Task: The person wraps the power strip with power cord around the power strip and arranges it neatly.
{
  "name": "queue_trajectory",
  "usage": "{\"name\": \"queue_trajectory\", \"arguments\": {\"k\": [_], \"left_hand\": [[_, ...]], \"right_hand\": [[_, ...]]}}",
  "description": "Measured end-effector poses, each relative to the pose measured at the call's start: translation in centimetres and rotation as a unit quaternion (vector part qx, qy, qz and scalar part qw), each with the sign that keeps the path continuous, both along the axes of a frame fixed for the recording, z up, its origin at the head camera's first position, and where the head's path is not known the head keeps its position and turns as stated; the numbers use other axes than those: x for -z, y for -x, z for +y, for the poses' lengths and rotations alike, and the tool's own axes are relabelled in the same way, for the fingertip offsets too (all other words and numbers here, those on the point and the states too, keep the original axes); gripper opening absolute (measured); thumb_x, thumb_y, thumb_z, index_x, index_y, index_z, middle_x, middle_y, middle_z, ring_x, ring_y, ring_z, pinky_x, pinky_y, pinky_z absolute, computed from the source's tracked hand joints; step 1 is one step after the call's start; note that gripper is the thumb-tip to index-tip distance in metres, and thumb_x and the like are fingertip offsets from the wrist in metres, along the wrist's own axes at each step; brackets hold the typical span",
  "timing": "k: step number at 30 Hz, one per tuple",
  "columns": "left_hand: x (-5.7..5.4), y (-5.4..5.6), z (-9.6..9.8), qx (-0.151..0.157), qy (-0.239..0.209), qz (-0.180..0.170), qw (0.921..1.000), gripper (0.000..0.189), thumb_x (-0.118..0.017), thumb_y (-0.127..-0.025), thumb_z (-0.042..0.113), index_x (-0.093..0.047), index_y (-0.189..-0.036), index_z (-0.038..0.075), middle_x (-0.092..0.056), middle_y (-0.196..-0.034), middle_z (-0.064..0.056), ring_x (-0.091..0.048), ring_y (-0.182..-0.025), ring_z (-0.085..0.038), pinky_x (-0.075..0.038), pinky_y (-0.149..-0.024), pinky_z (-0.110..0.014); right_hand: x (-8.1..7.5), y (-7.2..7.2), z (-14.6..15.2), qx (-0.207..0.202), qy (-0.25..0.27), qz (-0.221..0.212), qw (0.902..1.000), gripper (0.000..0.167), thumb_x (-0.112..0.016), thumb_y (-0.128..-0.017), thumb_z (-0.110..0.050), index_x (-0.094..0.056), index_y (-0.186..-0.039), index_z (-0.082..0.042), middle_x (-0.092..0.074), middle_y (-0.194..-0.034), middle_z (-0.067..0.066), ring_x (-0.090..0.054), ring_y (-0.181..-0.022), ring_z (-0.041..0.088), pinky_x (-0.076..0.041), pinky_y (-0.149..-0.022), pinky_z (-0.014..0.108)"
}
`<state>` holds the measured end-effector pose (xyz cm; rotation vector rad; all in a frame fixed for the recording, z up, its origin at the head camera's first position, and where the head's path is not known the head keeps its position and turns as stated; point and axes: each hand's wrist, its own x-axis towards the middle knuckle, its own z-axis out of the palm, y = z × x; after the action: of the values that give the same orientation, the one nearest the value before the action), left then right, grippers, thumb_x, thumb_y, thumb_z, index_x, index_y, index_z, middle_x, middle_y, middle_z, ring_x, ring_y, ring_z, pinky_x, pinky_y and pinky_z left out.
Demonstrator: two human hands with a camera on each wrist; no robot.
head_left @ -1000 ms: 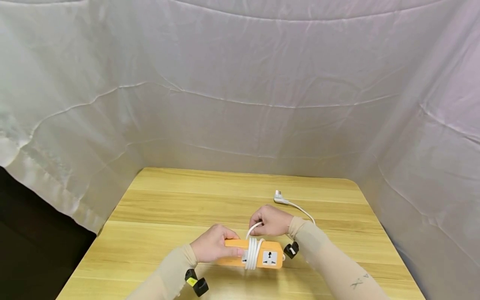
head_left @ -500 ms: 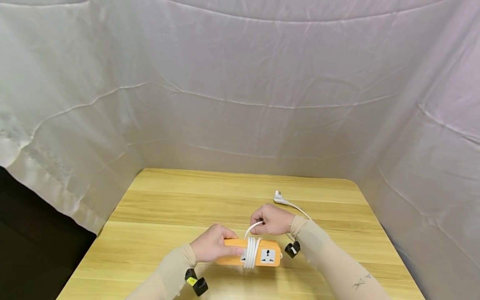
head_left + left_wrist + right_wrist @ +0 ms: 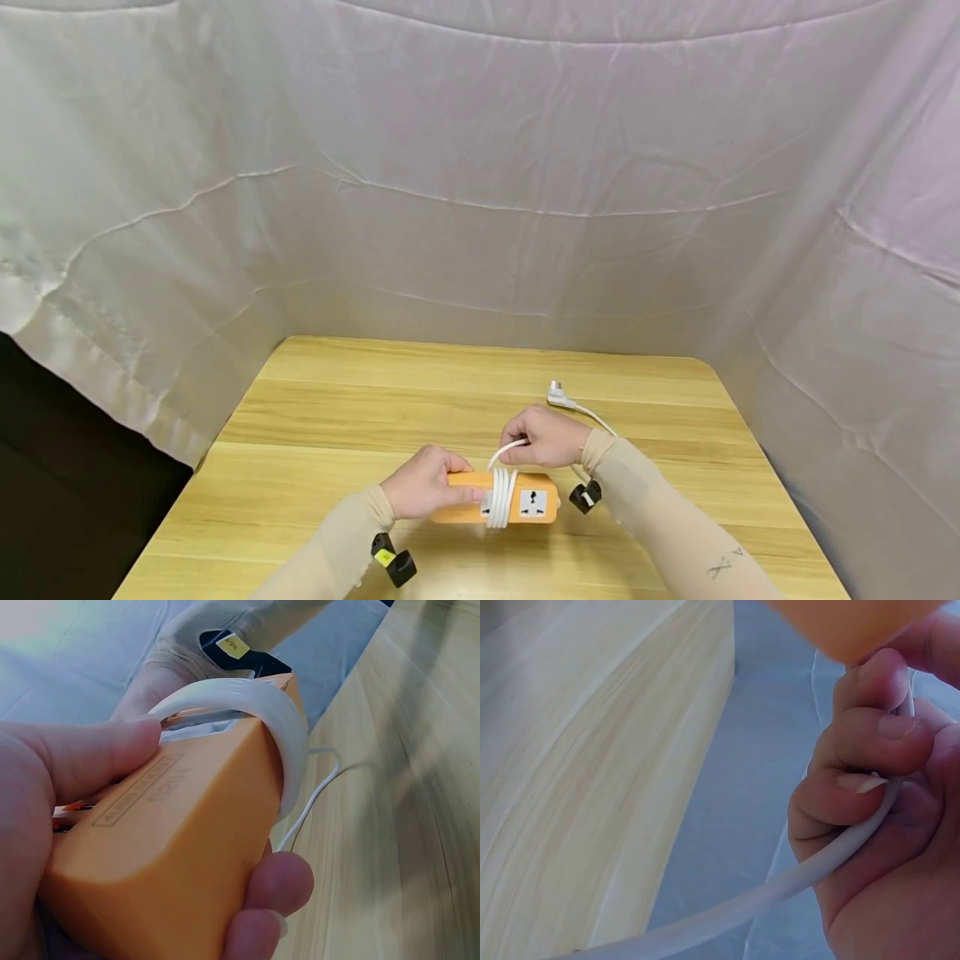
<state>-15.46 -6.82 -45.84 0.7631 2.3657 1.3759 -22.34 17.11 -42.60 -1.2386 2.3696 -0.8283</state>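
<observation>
An orange power strip (image 3: 542, 483) with white sockets is held up over the table, and my left hand (image 3: 426, 483) grips its left end. In the left wrist view the thumb presses its top face (image 3: 187, 802) while fingers curl round the underside. Several turns of white cord (image 3: 500, 498) wrap its middle. Just above and right of the strip, my right hand (image 3: 547, 437) holds the cord, its fingers curled round the cord (image 3: 817, 862) in the right wrist view. The cord's tail runs back under the right wrist to a grey-white plug (image 3: 558, 396) lying on the table.
The wooden table (image 3: 337, 400) spans the lower view, its back edge against a pale grey curtain (image 3: 480, 250) that hangs on the far side and both flanks. Each wrist carries a small black camera, such as the left wrist camera (image 3: 393, 561).
The power strip has shifted slightly left and up with my left hand. My right hand stays nearly in place, still holding the cord; the plug has not moved.
</observation>
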Motion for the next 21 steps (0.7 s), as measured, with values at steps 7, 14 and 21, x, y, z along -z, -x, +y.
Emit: {"name": "queue_trajectory", "arguments": {"k": [7, 14, 21], "left_hand": [[-0.07, 0.24, 0.09, -0.005, 0.003, -0.006, 1.0, 0.027, -0.073, -0.085, 0.037, -0.074, -0.094, 0.012, -0.055, -0.053, 0.009, -0.029, -0.037, 0.002, -0.024, -0.037, -0.019], [-0.12, 0.44, 0.19, -0.019, 0.007, -0.01, 0.9997, 0.027, -0.074, -0.084, 0.038, -0.074, -0.091, 0.012, -0.058, -0.056, 0.008, -0.031, -0.038, 0.0, -0.026, -0.038, -0.02], [0.06, 0.7, 0.34, -0.038, 0.009, -0.008, 0.9992, 0.026, -0.074, -0.084, 0.037, -0.074, -0.087, 0.011, -0.066, -0.069, 0.008, -0.043, -0.048, -0.004, -0.036, -0.044, -0.02]], "right_hand": [[-0.28, 0.0, -0.06, 0.004, -0.002, -0.004, 1.0, 0.017, -0.066, -0.092, -0.023, -0.066, -0.075, -0.025, -0.054, -0.061, -0.015, -0.039, -0.05, -0.002, -0.033, -0.048, 0.017], [-0.35, 0.1, -0.1, 0.003, 0.002, 0.019, 0.9998, 0.016, -0.067, -0.092, -0.028, -0.066, -0.076, -0.026, -0.056, -0.063, -0.015, -0.042, -0.052, -0.002, -0.036, -0.048, 0.017], [-0.7, -0.06, -0.27, 0.01, -0.004, 0.035, 0.9993, 0.014, -0.067, -0.091, -0.028, -0.067, -0.077, -0.025, -0.058, -0.064, -0.016, -0.044, -0.053, -0.003, -0.038, -0.049, 0.016]]}}
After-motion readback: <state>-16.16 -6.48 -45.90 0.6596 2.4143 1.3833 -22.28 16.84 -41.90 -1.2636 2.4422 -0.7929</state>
